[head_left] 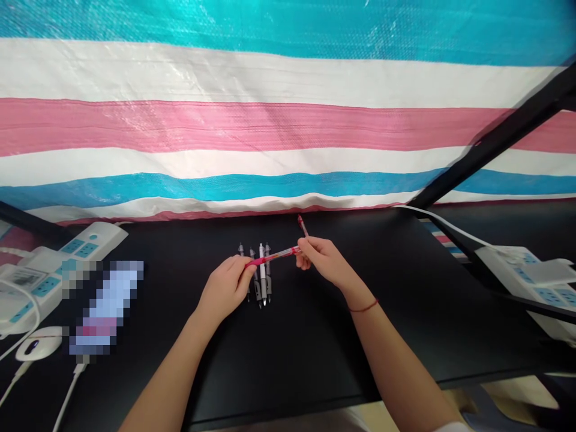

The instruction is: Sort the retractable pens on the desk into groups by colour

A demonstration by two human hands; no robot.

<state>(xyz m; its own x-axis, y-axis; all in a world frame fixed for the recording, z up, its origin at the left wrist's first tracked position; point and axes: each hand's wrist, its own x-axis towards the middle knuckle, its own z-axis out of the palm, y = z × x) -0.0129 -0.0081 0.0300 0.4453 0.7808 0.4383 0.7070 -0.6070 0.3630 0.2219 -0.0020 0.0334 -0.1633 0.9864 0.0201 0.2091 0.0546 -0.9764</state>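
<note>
One red pen (272,257), held above the counter (292,354) between its near and far edges, pinched by fingers of left hand (228,285) and right hand (324,259); four pens (263,283) beneath could be knocked askew by a slipped grip.

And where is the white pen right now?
In the head view, the white pen lies just left of centre on the black tabletop, between darker pens, to the right of the left hand.
</note>
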